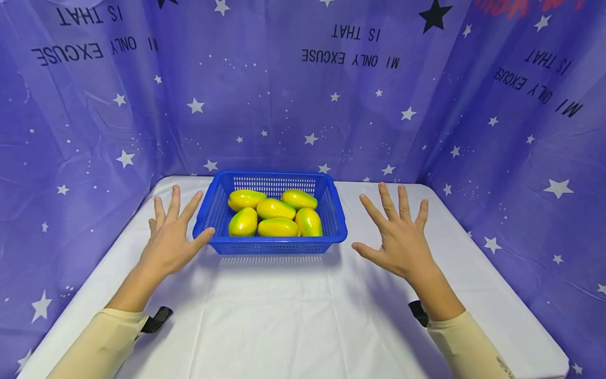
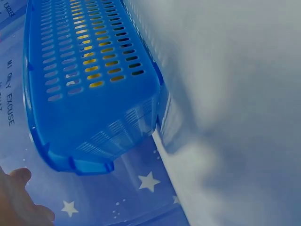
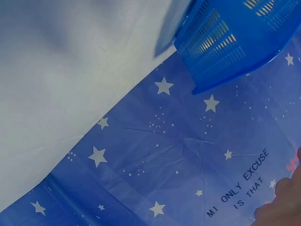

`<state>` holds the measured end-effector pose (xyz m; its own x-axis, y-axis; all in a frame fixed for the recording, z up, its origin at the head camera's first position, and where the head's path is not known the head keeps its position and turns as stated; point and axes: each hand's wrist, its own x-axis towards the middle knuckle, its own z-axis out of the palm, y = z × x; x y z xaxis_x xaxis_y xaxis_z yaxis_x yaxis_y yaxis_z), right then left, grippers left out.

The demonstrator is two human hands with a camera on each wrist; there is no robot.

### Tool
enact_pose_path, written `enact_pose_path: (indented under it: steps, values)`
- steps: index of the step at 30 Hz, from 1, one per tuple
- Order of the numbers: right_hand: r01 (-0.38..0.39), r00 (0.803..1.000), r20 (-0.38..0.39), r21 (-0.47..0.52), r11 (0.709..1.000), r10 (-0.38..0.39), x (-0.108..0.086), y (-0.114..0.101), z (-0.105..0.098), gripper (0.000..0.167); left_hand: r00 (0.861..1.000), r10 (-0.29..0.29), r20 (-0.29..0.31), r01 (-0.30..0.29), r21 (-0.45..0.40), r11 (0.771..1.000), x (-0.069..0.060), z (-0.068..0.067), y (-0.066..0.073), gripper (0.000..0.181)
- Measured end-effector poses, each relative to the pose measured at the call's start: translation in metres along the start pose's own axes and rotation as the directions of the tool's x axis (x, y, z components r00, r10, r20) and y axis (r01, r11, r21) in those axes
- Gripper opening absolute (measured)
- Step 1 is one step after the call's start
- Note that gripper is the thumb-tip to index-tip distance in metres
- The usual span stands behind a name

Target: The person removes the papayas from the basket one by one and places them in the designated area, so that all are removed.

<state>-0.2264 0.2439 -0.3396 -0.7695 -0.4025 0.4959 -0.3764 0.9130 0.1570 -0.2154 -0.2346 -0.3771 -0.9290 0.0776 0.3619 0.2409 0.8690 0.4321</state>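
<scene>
A blue plastic basket with slotted walls stands toward the back of the table. Inside it lie several glossy yellow-green fruits that look like mangoes. Left of the basket is my left hand, fingers spread and palm down, its thumb overlapping the basket's left front corner in the head view. My right hand, spread the same way, is apart from the basket on its right. Neither hand holds anything. Both wrist views show the basket's outside wall, with only parts of the fingers at the lower corners.
White cloth covers the table. Purple curtains with stars and lettering hang close behind the table and along both sides. A black wrist camera sits at the left cuff, another at the right.
</scene>
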Motion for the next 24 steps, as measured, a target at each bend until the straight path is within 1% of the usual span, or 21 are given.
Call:
enact_pose_path:
  steps: [2, 5, 9, 12, 16, 22, 24]
  values:
    - [0.010, 1.000, -0.004, 0.001, 1.000, -0.010, 0.001, -0.001, 0.000, 0.098, 1.000, -0.011, 0.026, 0.012, -0.063, 0.998, 0.003, 0.003, -0.001, 0.078]
    - [0.019, 1.000, -0.017, 0.001, 1.000, -0.019, 0.002, -0.001, 0.000, 0.097, 0.999, -0.010, 0.049, 0.017, -0.160, 0.987, 0.008, 0.009, -0.003, 0.072]
    - [0.024, 0.999, -0.030, -0.005, 1.000, -0.024, 0.007, -0.002, -0.002, 0.097, 0.998, 0.004, 0.068, 0.014, -0.270, 0.963, 0.013, 0.015, -0.006, 0.067]
    - [0.019, 0.999, -0.029, -0.001, 1.000, -0.019, 0.009, -0.003, -0.003, 0.097, 0.996, 0.002, 0.088, 0.027, -0.329, 0.944, 0.015, 0.020, -0.005, 0.064]
    - [0.014, 1.000, -0.020, 0.014, 1.000, -0.013, 0.015, -0.007, -0.004, 0.098, 0.995, 0.009, 0.095, 0.027, -0.371, 0.928, 0.016, 0.024, -0.006, 0.064]
    - [0.004, 1.000, -0.001, 0.068, 0.998, -0.004, 0.023, -0.010, -0.004, 0.099, 0.995, 0.068, 0.069, -0.036, -0.394, 0.918, 0.018, 0.031, -0.010, 0.067]
    - [0.003, 1.000, 0.005, 0.101, 0.995, -0.003, 0.025, -0.011, -0.003, 0.099, 0.995, 0.074, 0.062, -0.043, -0.399, 0.916, 0.017, 0.033, -0.011, 0.068]
